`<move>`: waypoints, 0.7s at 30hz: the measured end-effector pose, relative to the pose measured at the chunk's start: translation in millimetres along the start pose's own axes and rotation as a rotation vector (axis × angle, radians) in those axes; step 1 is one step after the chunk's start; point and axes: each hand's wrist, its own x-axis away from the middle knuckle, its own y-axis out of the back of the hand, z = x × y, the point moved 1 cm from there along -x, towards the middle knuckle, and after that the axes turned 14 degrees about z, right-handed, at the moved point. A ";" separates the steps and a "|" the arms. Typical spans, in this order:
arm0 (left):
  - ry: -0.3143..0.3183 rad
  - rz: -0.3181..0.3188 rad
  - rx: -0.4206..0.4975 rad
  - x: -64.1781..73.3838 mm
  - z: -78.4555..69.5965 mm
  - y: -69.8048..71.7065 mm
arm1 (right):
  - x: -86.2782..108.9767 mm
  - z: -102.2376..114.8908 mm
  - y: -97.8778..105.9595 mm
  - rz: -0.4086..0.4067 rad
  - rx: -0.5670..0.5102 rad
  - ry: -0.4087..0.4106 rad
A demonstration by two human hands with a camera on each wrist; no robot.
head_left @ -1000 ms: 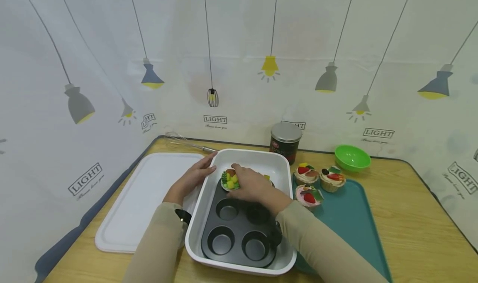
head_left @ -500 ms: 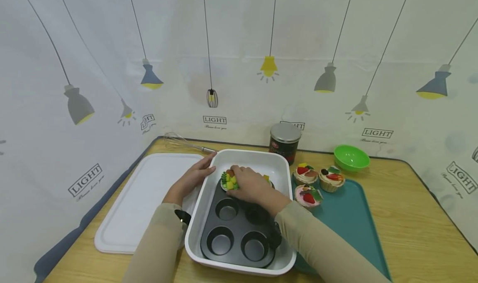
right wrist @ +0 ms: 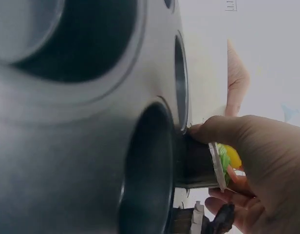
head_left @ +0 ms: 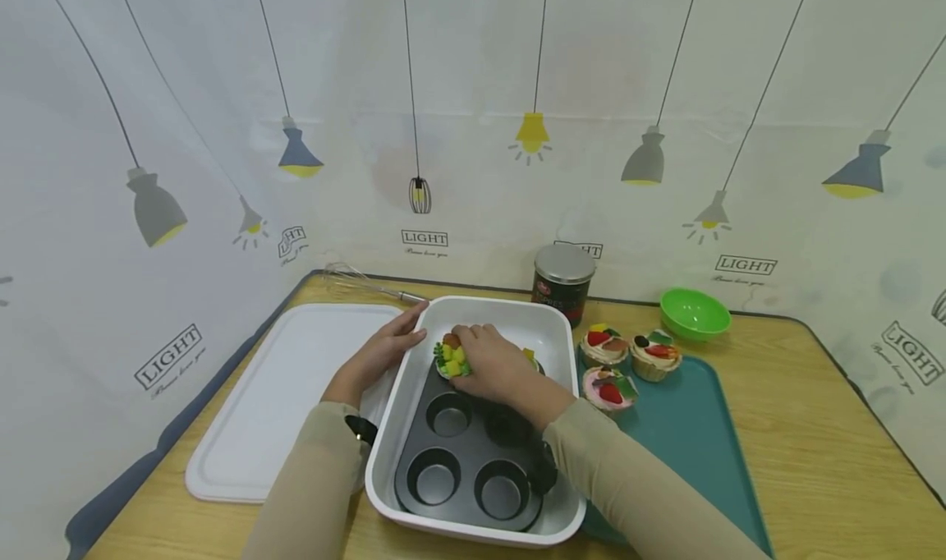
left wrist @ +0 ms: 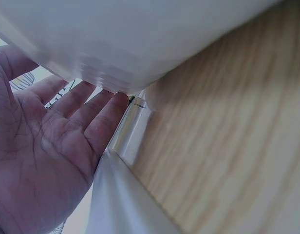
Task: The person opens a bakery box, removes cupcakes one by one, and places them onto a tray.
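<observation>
Right hand: your right hand [head_left: 493,369] grasps a cupcake topped with green and yellow pieces [head_left: 452,356] from above, fingers curled round its rim; the right wrist view shows its dark wrapper [right wrist: 196,163] partly entered in a far-left cup.
Left hand: your left hand [head_left: 384,351] rests with straight fingers [left wrist: 99,114] against the far-left outer wall of the white rectangular baking dish [head_left: 510,318], grasping nothing.
Pan: the black six-cup metal muffin pan [head_left: 464,453] lies inside the dish; four near cups stand vacant.
Far-right cup: a second cupcake with a yellow piece [head_left: 529,355] shows behind your right hand; whether it is seated cannot be told.
Outstanding: three decorated cupcakes [head_left: 615,363] sit on the teal plastic tray [head_left: 687,453], right of the dish.
Progress, as judged: loading is at an early stage; one cupcake going in, most cups unfilled.
Surroundings: white plastic board [head_left: 288,396] to the left; wire whisk [head_left: 365,282], dark tin with silver lid [head_left: 563,281] and green plastic bowl [head_left: 695,312] along the far edge.
</observation>
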 end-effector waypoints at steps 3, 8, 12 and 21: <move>0.020 -0.006 0.001 0.1 -1.0 0.1 | 0.3 0.4 4.3 -0.049 -0.032 0.026; 0.031 -0.008 0.003 0.3 -1.8 -0.6 | 4.1 -0.1 15.1 -0.129 -0.129 0.062; 0.016 -0.007 0.006 0.7 -0.9 -1.0 | 10.6 -2.1 24.8 -0.140 -0.198 0.093; -0.006 -0.003 0.003 0.6 -1.0 -0.9 | 44.3 -24.7 53.3 -0.191 -0.273 0.085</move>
